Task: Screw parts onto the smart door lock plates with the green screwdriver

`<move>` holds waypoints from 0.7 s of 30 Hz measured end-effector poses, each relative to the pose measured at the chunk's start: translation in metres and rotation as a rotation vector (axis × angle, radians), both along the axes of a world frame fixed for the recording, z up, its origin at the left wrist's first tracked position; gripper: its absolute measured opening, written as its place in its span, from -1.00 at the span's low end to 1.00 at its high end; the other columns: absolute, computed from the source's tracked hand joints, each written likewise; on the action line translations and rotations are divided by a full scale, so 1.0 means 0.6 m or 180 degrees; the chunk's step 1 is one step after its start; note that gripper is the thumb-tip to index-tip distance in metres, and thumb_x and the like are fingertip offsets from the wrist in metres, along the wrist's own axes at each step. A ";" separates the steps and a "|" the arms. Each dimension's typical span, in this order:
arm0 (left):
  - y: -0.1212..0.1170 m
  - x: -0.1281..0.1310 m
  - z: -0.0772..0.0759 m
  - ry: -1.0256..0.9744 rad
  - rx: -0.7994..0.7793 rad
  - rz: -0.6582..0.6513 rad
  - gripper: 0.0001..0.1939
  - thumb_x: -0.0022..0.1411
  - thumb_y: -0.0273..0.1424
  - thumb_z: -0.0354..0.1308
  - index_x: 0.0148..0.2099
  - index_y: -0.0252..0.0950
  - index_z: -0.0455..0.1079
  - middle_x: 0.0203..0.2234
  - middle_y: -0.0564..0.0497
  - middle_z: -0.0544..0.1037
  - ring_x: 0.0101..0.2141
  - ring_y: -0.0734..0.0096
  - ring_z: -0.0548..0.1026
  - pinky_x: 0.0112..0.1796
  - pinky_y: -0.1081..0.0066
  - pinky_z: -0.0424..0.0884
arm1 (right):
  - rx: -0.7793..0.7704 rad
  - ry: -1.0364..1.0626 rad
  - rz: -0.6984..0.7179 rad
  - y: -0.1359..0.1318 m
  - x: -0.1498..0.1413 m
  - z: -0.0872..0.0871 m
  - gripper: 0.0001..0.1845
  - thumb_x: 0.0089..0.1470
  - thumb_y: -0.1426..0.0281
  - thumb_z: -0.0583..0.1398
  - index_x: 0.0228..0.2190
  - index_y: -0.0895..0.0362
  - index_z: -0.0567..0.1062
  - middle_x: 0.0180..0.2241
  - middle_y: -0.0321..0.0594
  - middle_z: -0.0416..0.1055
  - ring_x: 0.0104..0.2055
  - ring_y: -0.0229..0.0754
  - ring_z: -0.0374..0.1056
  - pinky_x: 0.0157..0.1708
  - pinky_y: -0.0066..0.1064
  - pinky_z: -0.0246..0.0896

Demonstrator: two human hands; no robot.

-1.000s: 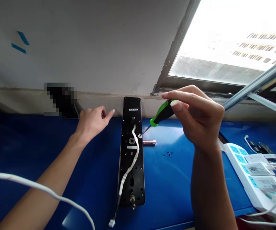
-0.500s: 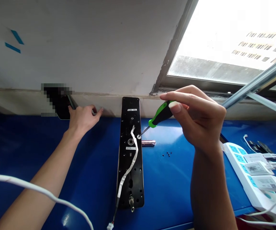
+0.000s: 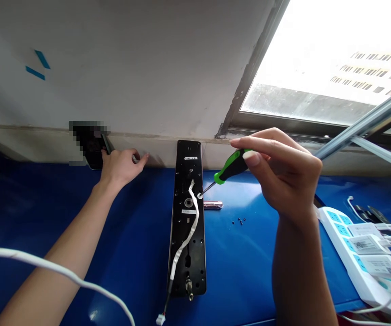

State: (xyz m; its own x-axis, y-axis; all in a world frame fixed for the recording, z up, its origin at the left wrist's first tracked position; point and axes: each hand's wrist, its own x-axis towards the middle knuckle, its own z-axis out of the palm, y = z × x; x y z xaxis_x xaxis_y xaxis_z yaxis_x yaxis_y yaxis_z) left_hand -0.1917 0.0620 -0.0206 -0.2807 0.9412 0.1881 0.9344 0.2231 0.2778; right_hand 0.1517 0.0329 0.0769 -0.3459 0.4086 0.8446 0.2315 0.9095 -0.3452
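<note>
My right hand (image 3: 283, 170) grips a green and black screwdriver (image 3: 231, 166) by its handle. The tip meets a small white round spot on the right side of a long black panel (image 3: 188, 244), which looks like part of a door lock. A white-wrapped cable (image 3: 186, 242) lies along this panel and ends in a white connector (image 3: 160, 319). From the panel's near end sticks a metal stud (image 3: 189, 289). My left hand (image 3: 122, 168) touches the edge of a dark phone-like device (image 3: 95, 159) leaning on the wall; its thumb is apart from the fingers.
Several tiny black screws (image 3: 239, 221) lie on the blue table (image 3: 236, 267). A shiny pinkish cylinder (image 3: 213, 205) pokes out beside the panel. At right is a white power strip (image 3: 345, 253) with plugged-in adapters. A white cable (image 3: 63, 271) crosses over my left forearm.
The view has shifted slightly, so everything sits a little further right. The screwdriver tip stays at the same spot on the panel, and my left hand stays by the device.
</note>
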 end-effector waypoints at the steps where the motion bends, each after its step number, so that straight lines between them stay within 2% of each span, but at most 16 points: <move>1: -0.001 0.000 0.001 -0.0011 0.0019 0.0008 -0.42 0.35 0.15 -0.04 -0.24 -0.23 0.54 -0.53 -0.17 0.58 -0.19 -0.24 0.60 0.32 -0.29 -0.02 | -0.0003 -0.0001 -0.0008 0.000 0.000 0.000 -0.71 0.26 0.38 0.31 -0.02 -0.14 0.67 -0.22 -0.23 0.61 -0.28 -0.20 0.49 -0.39 -0.29 0.46; 8: -0.002 -0.004 0.003 -0.0033 0.0059 0.0048 -0.40 0.36 0.14 -0.07 -0.19 -0.24 0.55 -0.48 -0.19 0.61 -0.19 -0.20 0.59 0.30 -0.25 0.07 | -0.0026 -0.0024 0.0020 -0.002 0.000 -0.001 -0.71 0.27 0.39 0.30 -0.02 -0.12 0.67 -0.19 -0.21 0.61 -0.27 -0.21 0.49 -0.38 -0.29 0.44; 17: 0.004 -0.010 0.000 -0.0018 0.0045 -0.0016 -0.39 0.37 0.13 -0.06 -0.20 -0.27 0.57 -0.43 -0.23 0.65 -0.20 -0.22 0.61 0.33 -0.30 -0.04 | 0.0039 0.0063 0.0019 0.001 -0.001 -0.003 -0.69 0.23 0.42 0.33 -0.03 -0.13 0.68 -0.20 -0.24 0.63 -0.25 -0.18 0.50 -0.37 -0.27 0.43; 21: 0.004 -0.006 -0.001 -0.0056 0.0031 -0.0031 -0.40 0.36 0.12 -0.05 -0.18 -0.26 0.57 -0.40 -0.22 0.66 -0.18 -0.20 0.61 0.30 -0.20 0.10 | 0.0026 0.0053 0.0057 0.000 -0.002 -0.003 -0.64 0.24 0.45 0.32 0.00 -0.19 0.66 -0.20 -0.23 0.62 -0.23 -0.15 0.50 -0.38 -0.24 0.42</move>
